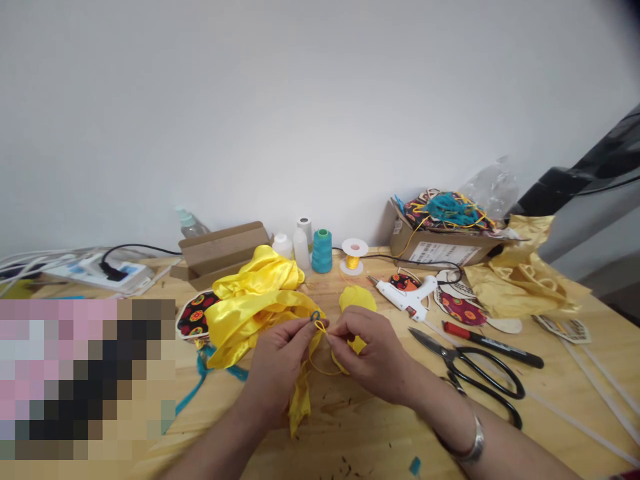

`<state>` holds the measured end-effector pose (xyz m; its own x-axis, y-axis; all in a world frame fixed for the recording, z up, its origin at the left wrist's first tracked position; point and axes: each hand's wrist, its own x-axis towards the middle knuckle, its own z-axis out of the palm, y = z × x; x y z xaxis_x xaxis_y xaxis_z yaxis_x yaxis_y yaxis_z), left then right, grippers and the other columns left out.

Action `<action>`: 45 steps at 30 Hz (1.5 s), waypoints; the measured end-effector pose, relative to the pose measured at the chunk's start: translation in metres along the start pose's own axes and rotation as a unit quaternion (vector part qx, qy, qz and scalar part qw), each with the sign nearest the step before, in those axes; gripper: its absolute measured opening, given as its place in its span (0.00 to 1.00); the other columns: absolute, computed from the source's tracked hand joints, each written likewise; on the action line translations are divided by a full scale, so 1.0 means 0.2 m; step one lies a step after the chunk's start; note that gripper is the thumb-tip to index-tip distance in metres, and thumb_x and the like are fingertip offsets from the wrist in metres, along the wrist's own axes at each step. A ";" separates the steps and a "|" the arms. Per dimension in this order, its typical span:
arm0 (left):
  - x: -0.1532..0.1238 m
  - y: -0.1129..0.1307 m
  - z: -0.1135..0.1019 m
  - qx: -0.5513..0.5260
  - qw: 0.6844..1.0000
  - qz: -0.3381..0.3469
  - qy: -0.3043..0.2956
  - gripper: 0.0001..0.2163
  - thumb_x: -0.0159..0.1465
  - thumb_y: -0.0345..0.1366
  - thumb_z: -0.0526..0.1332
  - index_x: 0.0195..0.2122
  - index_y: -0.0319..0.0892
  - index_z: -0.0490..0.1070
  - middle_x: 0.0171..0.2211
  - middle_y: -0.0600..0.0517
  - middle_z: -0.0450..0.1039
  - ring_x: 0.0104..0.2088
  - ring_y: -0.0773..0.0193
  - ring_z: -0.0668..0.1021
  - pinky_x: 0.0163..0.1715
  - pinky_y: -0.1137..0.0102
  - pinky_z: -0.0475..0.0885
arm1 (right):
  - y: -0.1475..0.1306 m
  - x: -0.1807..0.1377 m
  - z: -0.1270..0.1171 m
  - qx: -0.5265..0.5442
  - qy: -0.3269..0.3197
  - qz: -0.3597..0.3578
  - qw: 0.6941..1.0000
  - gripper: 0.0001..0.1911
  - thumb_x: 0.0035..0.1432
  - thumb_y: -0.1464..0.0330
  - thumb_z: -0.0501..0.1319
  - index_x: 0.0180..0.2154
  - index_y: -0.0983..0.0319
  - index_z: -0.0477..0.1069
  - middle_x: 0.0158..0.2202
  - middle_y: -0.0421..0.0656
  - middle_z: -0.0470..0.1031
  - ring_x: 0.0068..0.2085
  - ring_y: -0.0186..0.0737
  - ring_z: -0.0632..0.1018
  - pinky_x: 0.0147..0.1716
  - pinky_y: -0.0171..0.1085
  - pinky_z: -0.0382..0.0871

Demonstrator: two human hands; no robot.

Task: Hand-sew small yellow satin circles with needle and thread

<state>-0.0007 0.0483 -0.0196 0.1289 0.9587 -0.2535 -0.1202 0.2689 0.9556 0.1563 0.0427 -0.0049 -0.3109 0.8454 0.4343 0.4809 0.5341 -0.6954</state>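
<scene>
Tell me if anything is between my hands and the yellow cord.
Nothing visible is. The left hand and right hand both pinch the cord at their fingertips, just in front of the yellow fabric. The scissors lie apart, to the right.

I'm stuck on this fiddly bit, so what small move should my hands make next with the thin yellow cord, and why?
Probably ease both hands gently apart to snug the loop. The left hand and right hand each pinch the thin yellow cord on either side of a small open loop, just under a small teal cord loop, and slack cord sags below.
</scene>
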 end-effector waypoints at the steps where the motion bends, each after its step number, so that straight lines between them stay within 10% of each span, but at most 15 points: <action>1: 0.00 0.00 0.00 0.001 1.000 -0.001 -0.001 0.13 0.54 0.42 0.65 0.36 0.40 0.79 0.31 0.50 0.79 0.35 0.58 0.77 0.38 0.69 0.70 | 0.00 0.00 0.00 -0.003 0.002 -0.001 1.000 0.08 0.55 0.74 0.56 0.24 0.62 0.65 0.23 0.39 0.69 0.27 0.33 0.69 0.28 0.33 0.60; 27: -0.04 0.03 0.03 0.255 0.957 0.132 0.036 0.10 0.59 0.37 0.58 0.34 0.41 0.79 0.30 0.53 0.79 0.34 0.61 0.78 0.36 0.72 0.69 | 0.04 -0.01 0.02 -0.020 0.045 0.010 0.999 0.08 0.54 0.74 0.58 0.23 0.62 0.64 0.21 0.37 0.67 0.25 0.30 0.67 0.26 0.31 0.57; 45: -0.04 0.00 0.02 0.237 0.960 0.144 0.036 0.12 0.60 0.37 0.57 0.41 0.41 0.77 0.34 0.52 0.79 0.35 0.64 0.78 0.37 0.74 0.71 | 0.05 0.00 0.03 -0.024 0.057 0.039 0.997 0.08 0.52 0.74 0.58 0.22 0.63 0.64 0.21 0.37 0.68 0.24 0.30 0.67 0.25 0.31 0.57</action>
<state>0.0033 0.0406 -0.0176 0.0876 0.9954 0.0380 0.3227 -0.0644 0.9443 0.1551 0.0478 -0.0151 -0.1769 0.8782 0.4443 0.5389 0.4642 -0.7029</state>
